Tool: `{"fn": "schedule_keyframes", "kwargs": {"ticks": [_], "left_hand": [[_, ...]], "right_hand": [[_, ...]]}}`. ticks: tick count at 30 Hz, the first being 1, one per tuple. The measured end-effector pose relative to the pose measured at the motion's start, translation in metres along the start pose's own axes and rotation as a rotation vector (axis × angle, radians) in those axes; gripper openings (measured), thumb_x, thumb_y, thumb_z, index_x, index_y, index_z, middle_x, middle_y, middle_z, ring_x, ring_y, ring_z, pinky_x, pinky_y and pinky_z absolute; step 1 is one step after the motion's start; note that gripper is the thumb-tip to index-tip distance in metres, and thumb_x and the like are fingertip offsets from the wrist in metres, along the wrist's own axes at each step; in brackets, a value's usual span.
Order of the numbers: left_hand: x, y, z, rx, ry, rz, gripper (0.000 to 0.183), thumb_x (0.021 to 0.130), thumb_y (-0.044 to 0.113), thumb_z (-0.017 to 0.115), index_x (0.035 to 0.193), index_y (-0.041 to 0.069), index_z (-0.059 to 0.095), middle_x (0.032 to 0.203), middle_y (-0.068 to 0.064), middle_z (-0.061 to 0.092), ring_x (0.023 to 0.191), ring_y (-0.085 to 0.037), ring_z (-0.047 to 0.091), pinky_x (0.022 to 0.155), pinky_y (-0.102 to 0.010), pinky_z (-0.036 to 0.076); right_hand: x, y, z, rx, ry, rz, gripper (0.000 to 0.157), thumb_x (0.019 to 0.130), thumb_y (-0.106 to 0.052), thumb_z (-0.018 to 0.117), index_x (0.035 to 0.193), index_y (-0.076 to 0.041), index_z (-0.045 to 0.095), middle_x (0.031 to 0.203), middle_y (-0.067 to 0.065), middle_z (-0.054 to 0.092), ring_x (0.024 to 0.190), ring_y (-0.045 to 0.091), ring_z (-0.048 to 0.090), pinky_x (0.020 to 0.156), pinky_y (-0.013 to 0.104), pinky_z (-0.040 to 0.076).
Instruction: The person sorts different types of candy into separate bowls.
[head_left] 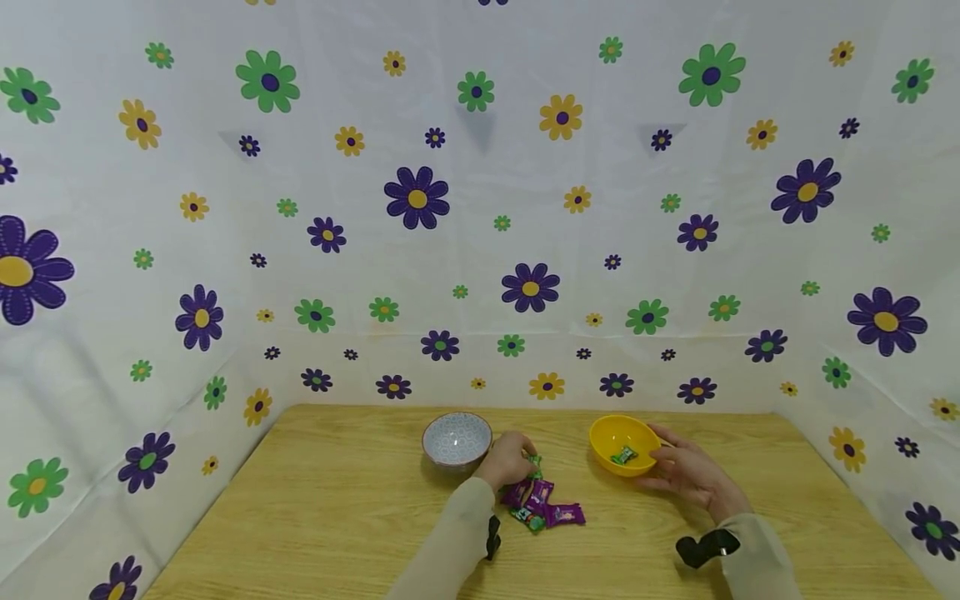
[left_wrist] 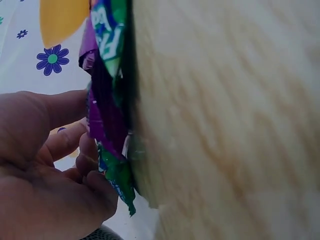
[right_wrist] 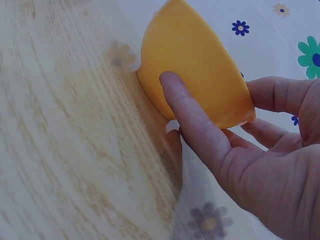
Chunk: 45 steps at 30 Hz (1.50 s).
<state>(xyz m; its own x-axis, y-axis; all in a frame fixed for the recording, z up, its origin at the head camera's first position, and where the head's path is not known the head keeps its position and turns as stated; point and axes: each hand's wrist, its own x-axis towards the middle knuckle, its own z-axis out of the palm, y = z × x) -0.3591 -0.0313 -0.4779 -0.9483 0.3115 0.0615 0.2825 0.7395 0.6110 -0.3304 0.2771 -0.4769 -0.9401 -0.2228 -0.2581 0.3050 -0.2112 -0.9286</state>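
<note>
My left hand [head_left: 506,460] is at the far end of a small candy pile, fingers curled at a green-wrapped candy [head_left: 535,467]. In the left wrist view, purple-wrapped candy [left_wrist: 106,117] and green wrappers partly hide the fingertips. More purple candies [head_left: 538,497] and another green candy [head_left: 528,519] lie just nearer on the table. With the thumb along its outside and fingers at the rim, my right hand [head_left: 686,473] holds a yellow bowl [right_wrist: 195,60]. One green candy [head_left: 624,455] lies inside that bowl.
A patterned grey-white bowl [head_left: 456,440] with a reddish rim stands just left of my left hand. The wooden table [head_left: 337,508] is bounded at the back and sides by flower-printed white cloth [head_left: 480,250].
</note>
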Motion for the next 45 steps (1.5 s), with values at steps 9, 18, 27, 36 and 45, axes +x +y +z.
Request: {"fn": "schedule_keyframes", "kwargs": {"ticks": [9,18,27,36,45], "left_hand": [[0.005,-0.001,0.001,0.022,0.008,-0.02,0.014,0.083,0.008,0.074,0.092,-0.002,0.068,0.099,-0.012,0.07,0.09,-0.025,0.064,0.082,-0.04,0.054],[0.008,0.002,0.0,-0.013,0.017,-0.016,0.009,0.086,0.006,0.071,0.091,-0.001,0.071,0.093,-0.011,0.071,0.08,-0.02,0.062,0.074,-0.037,0.055],[0.012,0.006,-0.003,-0.158,0.063,-0.039,0.012,0.089,0.012,0.069,0.091,0.002,0.074,0.089,-0.008,0.071,0.077,-0.016,0.061,0.069,-0.032,0.055],[0.01,0.017,0.007,-0.363,0.107,-0.043,0.011,0.088,0.011,0.072,0.094,0.001,0.074,0.088,-0.008,0.067,0.074,-0.014,0.055,0.062,-0.029,0.049],[0.02,0.025,0.024,-0.518,0.167,-0.108,0.008,0.09,0.011,0.07,0.087,0.004,0.072,0.074,-0.001,0.058,0.062,-0.011,0.044,0.052,-0.022,0.038]], "right_hand": [[0.001,-0.001,0.0,-0.006,0.004,0.001,0.068,0.1,0.0,0.04,0.159,-0.012,0.008,0.162,0.025,0.002,0.136,0.041,0.039,0.097,0.052,0.05],[0.003,-0.001,0.003,-0.002,0.014,0.004,0.068,0.1,0.001,0.041,0.159,-0.012,0.009,0.162,0.026,0.004,0.14,0.045,0.032,0.097,0.053,0.049],[0.003,-0.003,0.002,-0.012,0.013,-0.002,0.069,0.1,0.001,0.041,0.159,-0.012,0.008,0.162,0.025,0.004,0.136,0.043,0.04,0.096,0.053,0.05],[0.0,-0.002,0.001,-0.024,0.024,0.007,0.07,0.099,0.001,0.042,0.159,-0.013,0.007,0.161,0.027,0.004,0.137,0.046,0.037,0.095,0.052,0.051],[-0.001,-0.001,0.001,-0.034,0.039,0.005,0.068,0.099,0.001,0.041,0.158,-0.012,0.01,0.16,0.028,0.007,0.128,0.04,0.049,0.094,0.052,0.051]]}}
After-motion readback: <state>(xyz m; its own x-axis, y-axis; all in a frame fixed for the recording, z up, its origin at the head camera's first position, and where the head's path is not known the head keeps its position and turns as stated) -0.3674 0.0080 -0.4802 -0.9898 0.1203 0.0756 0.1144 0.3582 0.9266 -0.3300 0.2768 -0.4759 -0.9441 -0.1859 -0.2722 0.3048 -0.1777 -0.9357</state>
